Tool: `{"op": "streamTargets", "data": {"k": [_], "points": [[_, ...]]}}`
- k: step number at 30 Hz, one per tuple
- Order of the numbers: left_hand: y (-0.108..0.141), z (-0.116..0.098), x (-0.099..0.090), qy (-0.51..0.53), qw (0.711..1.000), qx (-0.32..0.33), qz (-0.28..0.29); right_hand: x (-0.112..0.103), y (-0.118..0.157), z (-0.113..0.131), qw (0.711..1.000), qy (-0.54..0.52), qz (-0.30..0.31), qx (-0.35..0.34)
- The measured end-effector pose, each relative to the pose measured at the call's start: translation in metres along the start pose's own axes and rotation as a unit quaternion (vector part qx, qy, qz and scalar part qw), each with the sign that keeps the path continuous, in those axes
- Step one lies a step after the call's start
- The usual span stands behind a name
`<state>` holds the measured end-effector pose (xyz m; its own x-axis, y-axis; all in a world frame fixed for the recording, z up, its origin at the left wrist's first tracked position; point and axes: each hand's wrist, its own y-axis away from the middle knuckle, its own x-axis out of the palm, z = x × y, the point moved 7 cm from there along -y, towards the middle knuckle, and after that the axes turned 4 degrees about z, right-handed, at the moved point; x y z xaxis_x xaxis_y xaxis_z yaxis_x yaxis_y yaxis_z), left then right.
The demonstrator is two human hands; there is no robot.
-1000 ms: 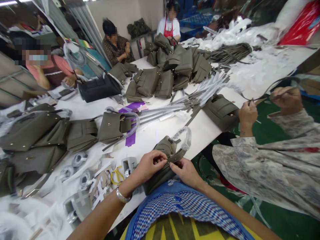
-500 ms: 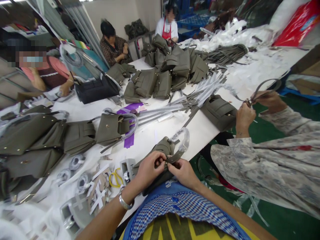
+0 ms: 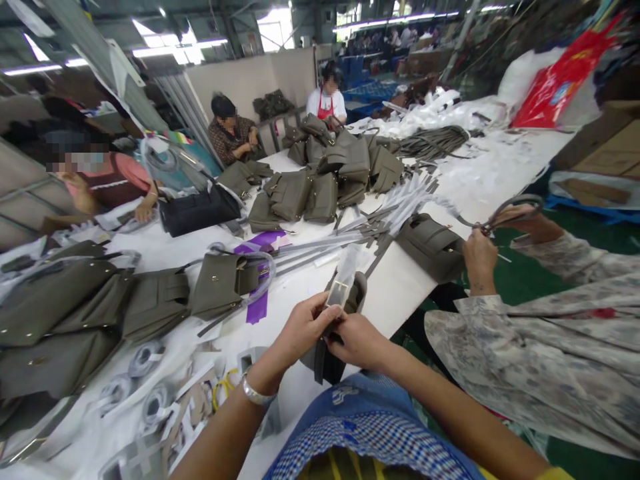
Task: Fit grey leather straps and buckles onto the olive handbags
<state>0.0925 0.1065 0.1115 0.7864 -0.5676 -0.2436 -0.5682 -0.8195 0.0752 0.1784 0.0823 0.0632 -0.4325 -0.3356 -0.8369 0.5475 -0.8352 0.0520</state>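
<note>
Close to my body at the table edge is an olive-green handbag (image 3: 358, 293), partly covered by my hands. Over it stands a strap end with a metal buckle frame (image 3: 339, 293), wrapped in clear plastic. My left hand (image 3: 306, 328) grips this strap near the buckle, thumb pressed on top. Just beside it, my right hand (image 3: 364, 341) has its fingers curled in against the strap and bag; its fingertips are mostly hidden. A dark strip hangs below my hands.
Olive bags (image 3: 157, 300) lie at the left, and a bag pile (image 3: 320, 173) fills the table's middle. Tape rolls (image 3: 155, 403) and scraps sit near my left forearm. At right, a co-worker's hands (image 3: 483, 257) hold a strap beside another bag (image 3: 430, 247). Several people sit beyond.
The bag has been turned, and the plastic-wrapped strap now stands upright with its buckle facing me. My left hand has shifted up to the strap; my right stays close beside it. The view has tilted upward.
</note>
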Motion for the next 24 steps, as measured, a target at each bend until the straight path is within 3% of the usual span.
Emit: {"op": "streamTargets", "data": {"k": [5,9,12,17,21,24], "points": [[0.013,0.081,0.013,0.02,0.999,-0.046,-0.02,0.056,0.005,-0.036,0.997,-0.038,0.007,0.073],[0.049,0.131,0.024,0.011,0.996,-0.084,-0.018,0.083,0.015,-0.037,0.987,-0.146,0.058,0.031],[0.076,0.146,0.02,-0.003,0.994,-0.109,-0.026,0.072,0.022,-0.047,0.972,-0.235,0.016,0.008],[0.099,0.15,0.007,-0.073,0.986,-0.131,-0.067,0.047,0.045,-0.104,0.94,-0.263,-0.158,0.15],[0.08,0.149,0.021,-0.134,0.978,-0.104,-0.119,0.065,0.055,-0.131,0.923,-0.28,-0.155,0.216],[0.059,0.164,0.043,-0.115,0.967,-0.152,-0.17,0.086,0.055,-0.138,0.919,-0.287,-0.11,0.247]]}}
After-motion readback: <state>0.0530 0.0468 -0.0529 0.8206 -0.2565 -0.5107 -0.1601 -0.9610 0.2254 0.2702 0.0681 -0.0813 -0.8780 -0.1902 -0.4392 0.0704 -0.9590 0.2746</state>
